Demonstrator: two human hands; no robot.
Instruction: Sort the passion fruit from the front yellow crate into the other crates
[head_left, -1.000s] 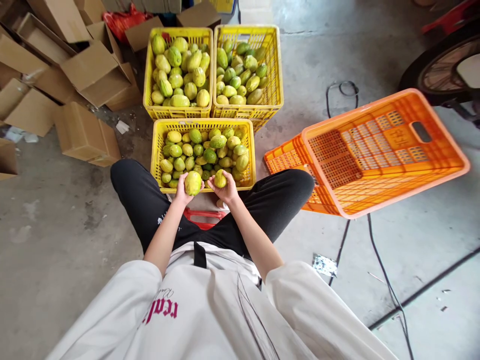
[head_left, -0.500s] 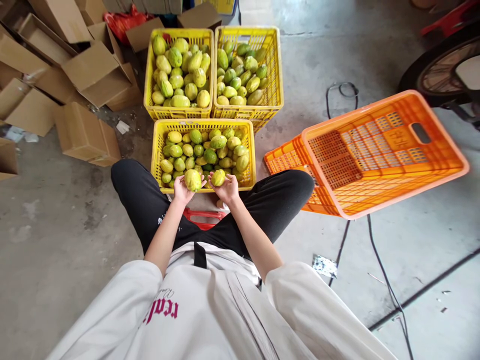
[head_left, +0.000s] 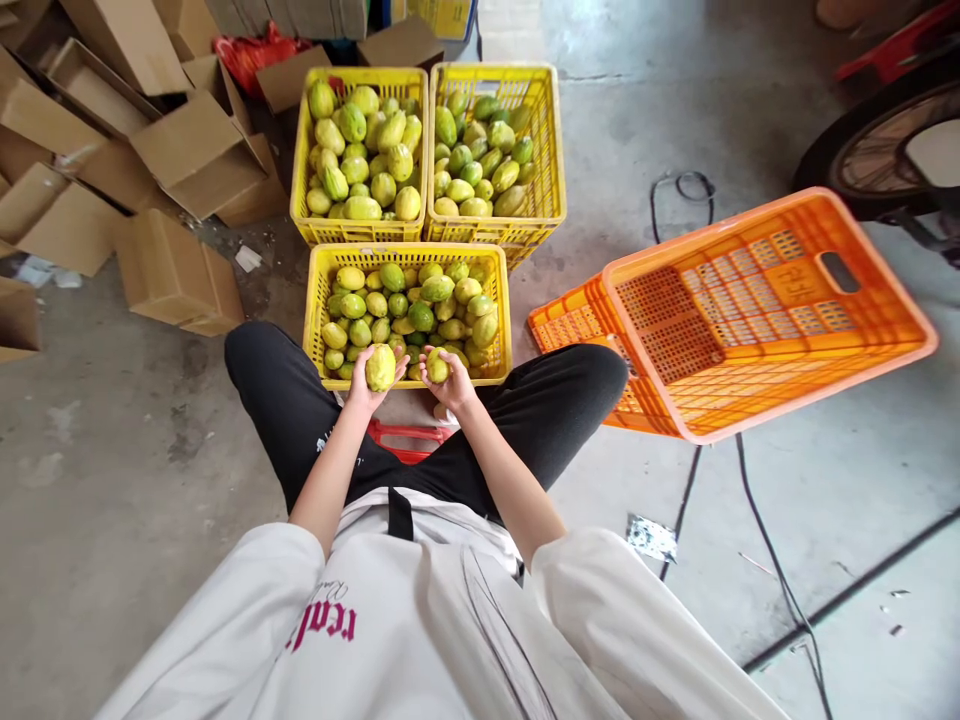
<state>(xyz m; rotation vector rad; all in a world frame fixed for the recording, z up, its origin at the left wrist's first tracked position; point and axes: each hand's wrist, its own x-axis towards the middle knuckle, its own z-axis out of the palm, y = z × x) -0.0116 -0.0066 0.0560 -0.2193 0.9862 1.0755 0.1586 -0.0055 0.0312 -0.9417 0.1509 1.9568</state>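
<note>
A large fruit (head_left: 380, 367) is gripped in the left hand (head_left: 367, 385), a smaller fruit (head_left: 438, 366) in the right hand (head_left: 452, 385). Both are held up over the near edge of the yellow crate (head_left: 311, 310), seemingly for comparison.

Both forearms reach forward, left hand (head_left: 369, 380) and right hand (head_left: 450, 378) cupped, fingers curled.

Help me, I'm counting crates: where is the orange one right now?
In the head view the orange crate sits tilted on the concrete floor at the person's right, just beyond the right knee and right of the nearest yellow crate.
</note>
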